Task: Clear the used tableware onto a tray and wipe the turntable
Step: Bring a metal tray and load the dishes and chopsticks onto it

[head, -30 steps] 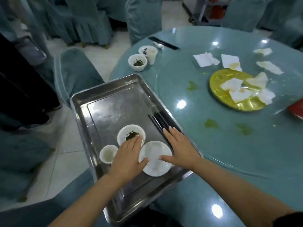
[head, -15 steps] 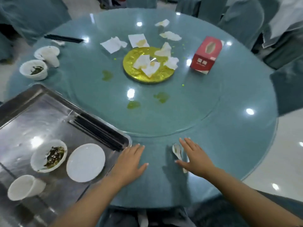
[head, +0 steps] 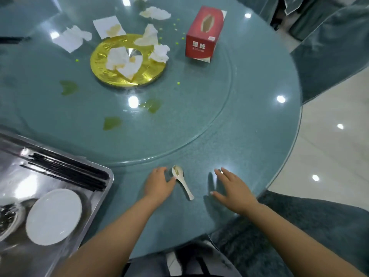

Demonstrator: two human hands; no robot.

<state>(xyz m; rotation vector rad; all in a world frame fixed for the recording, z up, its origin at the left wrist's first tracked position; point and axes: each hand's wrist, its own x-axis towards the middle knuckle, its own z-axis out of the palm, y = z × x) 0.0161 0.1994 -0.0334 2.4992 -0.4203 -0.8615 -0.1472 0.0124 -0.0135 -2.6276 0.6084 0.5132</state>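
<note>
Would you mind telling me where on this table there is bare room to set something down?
Bare glass lies between the red tissue box and the table's right rim, and between the white ceramic spoon and the right hand. It is crowded around the gold round plate with its crumpled white napkins and the green spills.

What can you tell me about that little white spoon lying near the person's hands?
The white spoon looks like glazed ceramic, a short soup spoon. It lies flat on the table's outer ring, just outside the turntable, bowl facing up and away from the person, handle pointing back towards them. Brownish residue sits in its bowl. The left hand reaches it, thumb tip at the bowl's edge; the right hand is apart.
</note>
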